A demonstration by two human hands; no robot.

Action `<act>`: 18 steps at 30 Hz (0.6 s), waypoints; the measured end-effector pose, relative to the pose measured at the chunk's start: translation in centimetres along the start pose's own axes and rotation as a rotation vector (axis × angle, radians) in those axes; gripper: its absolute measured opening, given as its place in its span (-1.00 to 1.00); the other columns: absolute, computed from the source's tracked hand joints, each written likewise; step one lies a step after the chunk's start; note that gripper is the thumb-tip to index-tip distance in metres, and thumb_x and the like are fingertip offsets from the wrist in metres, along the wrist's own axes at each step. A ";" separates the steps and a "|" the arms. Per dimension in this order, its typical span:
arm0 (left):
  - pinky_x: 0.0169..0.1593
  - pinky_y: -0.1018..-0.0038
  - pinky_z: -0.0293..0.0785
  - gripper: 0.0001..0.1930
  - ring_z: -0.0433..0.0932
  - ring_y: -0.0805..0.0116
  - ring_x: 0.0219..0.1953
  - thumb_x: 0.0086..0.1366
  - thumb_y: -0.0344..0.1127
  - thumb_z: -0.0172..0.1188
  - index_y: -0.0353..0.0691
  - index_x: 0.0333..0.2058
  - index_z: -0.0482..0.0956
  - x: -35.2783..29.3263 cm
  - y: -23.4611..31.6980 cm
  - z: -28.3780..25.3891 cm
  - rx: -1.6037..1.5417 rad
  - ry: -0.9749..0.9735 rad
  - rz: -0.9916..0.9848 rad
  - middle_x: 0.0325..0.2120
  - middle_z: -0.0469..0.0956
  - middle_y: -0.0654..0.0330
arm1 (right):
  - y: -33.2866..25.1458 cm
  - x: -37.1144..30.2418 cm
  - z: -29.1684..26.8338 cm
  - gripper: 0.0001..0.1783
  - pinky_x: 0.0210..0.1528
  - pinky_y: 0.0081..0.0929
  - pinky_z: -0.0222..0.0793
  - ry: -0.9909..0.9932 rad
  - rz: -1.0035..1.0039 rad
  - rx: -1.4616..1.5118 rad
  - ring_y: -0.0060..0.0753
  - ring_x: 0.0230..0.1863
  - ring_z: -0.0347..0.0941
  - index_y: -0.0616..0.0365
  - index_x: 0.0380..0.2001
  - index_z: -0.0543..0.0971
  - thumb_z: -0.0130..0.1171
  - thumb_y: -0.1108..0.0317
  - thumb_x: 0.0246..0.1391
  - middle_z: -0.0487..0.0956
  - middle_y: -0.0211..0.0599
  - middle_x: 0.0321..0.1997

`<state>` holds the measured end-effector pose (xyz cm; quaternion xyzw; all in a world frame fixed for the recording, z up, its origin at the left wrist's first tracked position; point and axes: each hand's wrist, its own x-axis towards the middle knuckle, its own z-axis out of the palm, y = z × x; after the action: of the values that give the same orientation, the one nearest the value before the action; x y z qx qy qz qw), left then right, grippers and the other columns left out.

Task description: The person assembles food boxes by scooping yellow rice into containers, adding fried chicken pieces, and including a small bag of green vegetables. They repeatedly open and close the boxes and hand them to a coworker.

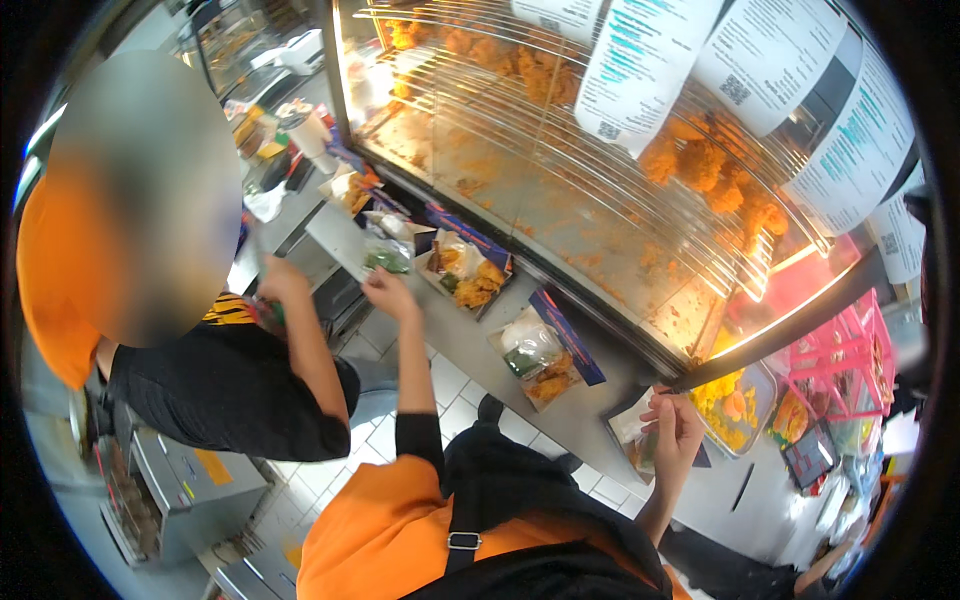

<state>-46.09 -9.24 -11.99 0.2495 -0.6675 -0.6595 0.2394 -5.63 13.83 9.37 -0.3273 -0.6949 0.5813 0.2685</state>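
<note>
My left hand (pixel 393 298) reaches over the steel counter, its fingers closed at the edge of a clear bag of green leaves (pixel 388 260). Just right of it stands an open cardboard box (pixel 465 268) with fried chicken and a wrapped item. Another open box (pixel 540 360), holding a clear bag with greens and fried chicken, sits between my hands. My right hand (pixel 676 432) is over a box (pixel 628 428) at the right, fingers curled together; what they hold, if anything, cannot be made out. That box is partly covered by my hand.
A lit glass warming cabinet (pixel 560 170) with fried chicken on racks rises behind the counter. Paper slips (pixel 645 70) hang before it. A tray of yellow food (pixel 735 410) and a pink basket (pixel 840 355) stand right. A co-worker in an orange cap (pixel 50 270) works close on the left.
</note>
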 end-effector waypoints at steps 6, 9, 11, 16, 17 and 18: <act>-0.27 0.40 0.48 -0.88 0.61 0.33 -0.44 0.04 -0.28 0.35 -0.19 -0.47 0.69 14.6 -4.2 8.8 0.505 -0.322 0.565 -0.47 0.67 0.20 | 0.5 -2.0 -1.0 -0.78 -0.47 -0.71 0.31 0.222 0.132 -0.045 -0.68 -0.50 0.41 0.28 -0.33 0.55 0.05 0.33 0.26 0.52 -0.42 -0.48; -0.18 0.28 0.47 -0.54 0.59 0.15 -0.28 -0.14 -0.16 0.46 -0.27 -0.27 0.58 17.5 -5.6 10.3 0.621 -0.302 0.709 -0.38 0.62 0.06 | 1.5 -3.6 -2.8 -0.79 -0.42 -0.68 0.38 0.365 0.102 0.025 -0.60 -0.44 0.48 0.30 -0.31 0.55 0.04 0.36 0.26 0.56 -0.35 -0.40; -0.07 0.26 0.42 -0.38 0.50 0.06 -0.20 -0.17 -0.14 0.49 -0.37 -0.17 0.44 17.9 -6.1 10.1 0.437 -0.457 0.617 -0.23 0.50 -0.01 | 1.9 -4.6 -5.1 -0.78 -0.42 -0.67 0.40 0.527 0.084 -0.059 -0.59 -0.41 0.50 0.30 -0.30 0.56 0.05 0.35 0.26 0.57 -0.35 -0.38; -0.19 0.33 0.42 -0.40 0.41 0.25 -0.26 0.06 -0.08 0.42 -0.39 -0.14 0.32 12.0 -3.0 6.5 0.027 -0.218 0.162 -0.27 0.38 0.04 | 4.2 -5.2 -10.8 -0.82 -0.24 -0.38 0.45 0.593 -0.043 -0.752 -0.26 -0.36 0.55 0.16 -0.22 0.60 0.15 0.42 0.08 0.62 -0.27 -0.31; -0.16 0.30 0.42 -0.48 0.42 0.23 -0.25 0.15 -0.12 0.34 -0.38 -0.13 0.32 9.4 -1.5 5.2 -0.004 -0.198 0.186 -0.24 0.39 0.02 | 5.4 -4.4 -11.5 -0.80 -0.22 -0.33 0.44 0.545 -0.125 -0.824 -0.17 -0.34 0.55 0.14 -0.23 0.60 0.16 0.42 0.04 0.63 -0.23 -0.31; -0.10 0.28 0.40 -0.56 0.42 0.20 -0.21 0.27 -0.14 0.21 -0.42 -0.14 0.31 6.0 -0.1 3.7 0.159 -0.082 0.202 -0.19 0.39 -0.02 | 6.7 -4.0 -12.3 -0.79 -0.20 -0.30 0.43 0.485 -0.175 -0.892 -0.11 -0.32 0.55 0.14 -0.23 0.61 0.17 0.42 0.02 0.63 -0.19 -0.31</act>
<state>-53.10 -10.31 -12.18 0.1723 -0.7485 -0.5867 0.2566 7.11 19.28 5.01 -0.4761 -0.8176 0.1111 0.3040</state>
